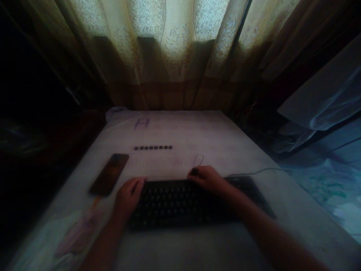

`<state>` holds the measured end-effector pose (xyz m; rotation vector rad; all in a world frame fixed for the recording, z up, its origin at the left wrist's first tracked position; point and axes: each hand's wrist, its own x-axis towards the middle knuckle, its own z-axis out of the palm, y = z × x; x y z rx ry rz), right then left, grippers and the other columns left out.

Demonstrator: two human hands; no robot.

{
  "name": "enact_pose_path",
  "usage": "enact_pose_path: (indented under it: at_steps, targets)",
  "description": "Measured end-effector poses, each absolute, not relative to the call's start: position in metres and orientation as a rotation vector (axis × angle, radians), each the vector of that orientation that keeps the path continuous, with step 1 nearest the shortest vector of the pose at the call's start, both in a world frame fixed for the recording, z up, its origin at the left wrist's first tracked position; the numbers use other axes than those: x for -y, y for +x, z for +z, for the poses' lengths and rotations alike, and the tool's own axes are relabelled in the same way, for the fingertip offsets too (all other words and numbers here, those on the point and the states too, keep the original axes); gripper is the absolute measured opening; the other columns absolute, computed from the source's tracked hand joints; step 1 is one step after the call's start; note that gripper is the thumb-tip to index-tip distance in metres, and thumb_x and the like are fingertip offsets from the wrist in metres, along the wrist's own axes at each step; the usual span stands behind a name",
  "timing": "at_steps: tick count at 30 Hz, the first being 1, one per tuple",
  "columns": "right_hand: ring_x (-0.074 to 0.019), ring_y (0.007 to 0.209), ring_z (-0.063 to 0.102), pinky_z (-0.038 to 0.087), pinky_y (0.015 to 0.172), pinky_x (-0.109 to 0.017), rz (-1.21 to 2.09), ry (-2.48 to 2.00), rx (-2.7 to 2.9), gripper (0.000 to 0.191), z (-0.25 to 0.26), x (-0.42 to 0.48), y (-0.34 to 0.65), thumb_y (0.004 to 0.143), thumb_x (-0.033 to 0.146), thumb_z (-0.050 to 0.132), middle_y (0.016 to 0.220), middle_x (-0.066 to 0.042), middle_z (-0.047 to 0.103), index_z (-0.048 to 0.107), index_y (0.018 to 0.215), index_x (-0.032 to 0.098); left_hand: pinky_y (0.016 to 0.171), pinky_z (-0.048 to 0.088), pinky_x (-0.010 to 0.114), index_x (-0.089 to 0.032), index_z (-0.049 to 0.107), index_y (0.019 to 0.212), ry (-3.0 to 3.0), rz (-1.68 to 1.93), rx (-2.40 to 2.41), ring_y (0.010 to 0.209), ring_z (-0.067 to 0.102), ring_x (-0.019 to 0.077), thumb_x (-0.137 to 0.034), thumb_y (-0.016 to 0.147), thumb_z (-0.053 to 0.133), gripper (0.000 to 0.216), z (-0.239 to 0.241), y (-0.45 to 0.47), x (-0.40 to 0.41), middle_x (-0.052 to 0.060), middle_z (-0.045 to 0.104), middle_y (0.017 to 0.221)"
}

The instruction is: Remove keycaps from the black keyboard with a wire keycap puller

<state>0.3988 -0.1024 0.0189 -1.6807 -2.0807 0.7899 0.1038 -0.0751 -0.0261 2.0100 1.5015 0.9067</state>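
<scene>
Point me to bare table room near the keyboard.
Bare: behind the keycap row up to the curtain; right of the wire puller above the cable; in front of the keyboard. Crowded: left, phone beside left hand; right hand at the keyboard's back edge.

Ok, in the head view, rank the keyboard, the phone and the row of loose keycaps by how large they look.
1. keyboard, nearest the camera
2. phone
3. row of keycaps, farther back, so its look is less sure

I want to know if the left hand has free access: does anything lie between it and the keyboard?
No. The left hand already rests on the keyboard at its left end. The phone lies off to the side.
</scene>
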Motion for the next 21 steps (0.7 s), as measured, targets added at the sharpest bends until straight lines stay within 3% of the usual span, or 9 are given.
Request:
enact_pose_path:
  at_steps: [8,21]
  targets:
    - [-0.0170,0.063,0.060,0.041,0.058,-0.027,0.553,-1.862,2.389,0.013,0.034,0.098,0.382,0.083,0.023,0.060,0.072,-0.007,0.067,0.068,0.076,0.016,0.088,0.048,0.032,-0.020,0.069,0.091,2.036,0.907,-1.531,0.092,0.065,0.0200,-0.045,0.086,0.040,0.039,-0.030,0.103,0.074,0.006,0.072,0.095]
    - [-0.0168,0.072,0.060,0.045,0.068,-0.029,0.681,-1.610,2.068,0.015,0.004,0.108,0.403,0.086,0.025,0.053,0.078,-0.003,0.066,0.066,0.081,0.020,0.088,0.047,0.033,-0.019,0.069,0.088,2.135,0.901,-1.515,0.091,0.064,0.0204,-0.044,0.087,0.038,0.039,-0.030,0.106,0.077,0.007,0.072,0.093]
